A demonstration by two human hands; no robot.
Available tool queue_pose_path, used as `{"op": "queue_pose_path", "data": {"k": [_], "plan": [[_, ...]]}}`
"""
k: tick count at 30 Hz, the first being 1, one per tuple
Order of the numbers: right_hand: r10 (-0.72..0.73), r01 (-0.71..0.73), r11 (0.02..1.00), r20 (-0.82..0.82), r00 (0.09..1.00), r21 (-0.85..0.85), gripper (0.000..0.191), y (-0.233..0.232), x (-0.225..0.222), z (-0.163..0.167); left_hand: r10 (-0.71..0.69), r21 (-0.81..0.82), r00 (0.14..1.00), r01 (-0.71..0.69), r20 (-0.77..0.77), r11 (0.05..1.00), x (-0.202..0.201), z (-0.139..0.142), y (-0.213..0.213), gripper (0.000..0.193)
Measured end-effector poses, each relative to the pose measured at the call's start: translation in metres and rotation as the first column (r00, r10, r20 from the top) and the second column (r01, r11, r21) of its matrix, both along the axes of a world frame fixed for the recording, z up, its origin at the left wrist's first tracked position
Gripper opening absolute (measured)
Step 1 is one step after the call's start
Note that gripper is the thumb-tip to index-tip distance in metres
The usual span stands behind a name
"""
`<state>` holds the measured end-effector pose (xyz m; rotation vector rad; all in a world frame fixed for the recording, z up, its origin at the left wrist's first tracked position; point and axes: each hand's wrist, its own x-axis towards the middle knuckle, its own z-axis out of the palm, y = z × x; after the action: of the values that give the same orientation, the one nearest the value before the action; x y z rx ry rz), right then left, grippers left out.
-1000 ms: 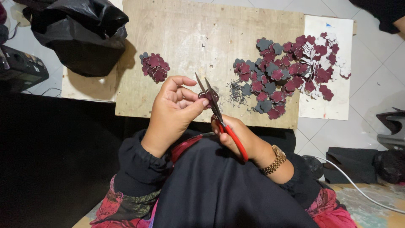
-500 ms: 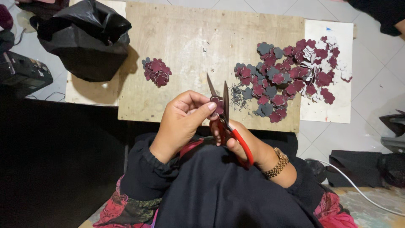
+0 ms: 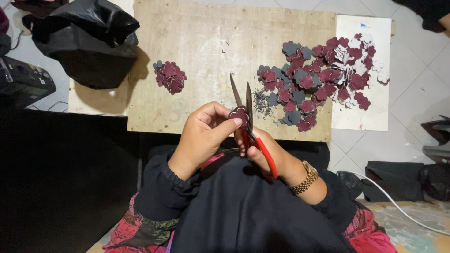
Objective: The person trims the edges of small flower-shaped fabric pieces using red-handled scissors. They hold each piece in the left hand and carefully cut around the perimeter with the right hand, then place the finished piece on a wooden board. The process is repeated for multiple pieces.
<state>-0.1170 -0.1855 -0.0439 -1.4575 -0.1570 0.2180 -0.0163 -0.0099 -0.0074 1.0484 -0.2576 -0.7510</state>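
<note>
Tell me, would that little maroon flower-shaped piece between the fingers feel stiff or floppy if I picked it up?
Probably fairly stiff: the maroon flower cutout stays flat while the left hand pinches only one side. Likely very light, since the big pile of cutouts on the wooden board lies loose and thin. It looks flat, so it should not roll, though a nudge might scatter it.

This looks like a small home craft workshop set up at floor level. A scuffed plywood worktop (image 3: pixel 197 56) lies low over pale floor tiles (image 3: pixel 417 93), and it carries a large heap of dark red and grey flower-shaped cutouts (image 3: pixel 323 79), a smaller sorted pile (image 3: pixel 169 76) and fine grey trimmings (image 3: pixel 260 100) (the leavings of hand cutting). A black plastic bag (image 3: pixel 86 42) sits at one corner, and a white cable (image 3: pixel 398 206) trails across the floor.
</note>
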Motion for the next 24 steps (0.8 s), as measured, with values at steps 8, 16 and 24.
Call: {"op": "queue_pose_path", "data": {"k": [8, 16, 24], "plan": [[-0.055, 0.055, 0.996, 0.004, 0.999, -0.063, 0.081, 0.001, -0.001, 0.005, 0.007, 0.022, 1.000, -0.007, 0.000, 1.000, -0.002, -0.004, -0.003, 0.008], [-0.108, 0.106, 0.993, -0.042, 0.993, -0.043, 0.079, 0.004, -0.002, 0.004, 0.056, 0.073, 0.997, -0.059, 0.044, 0.996, -0.001, -0.014, -0.006, 0.008], [-0.104, 0.103, 0.995, -0.058, 0.993, -0.017, 0.073, 0.003, -0.003, 0.006, 0.103, 0.133, 0.987, -0.120, 0.125, 0.984, 0.002, -0.011, -0.002, 0.008]]}}
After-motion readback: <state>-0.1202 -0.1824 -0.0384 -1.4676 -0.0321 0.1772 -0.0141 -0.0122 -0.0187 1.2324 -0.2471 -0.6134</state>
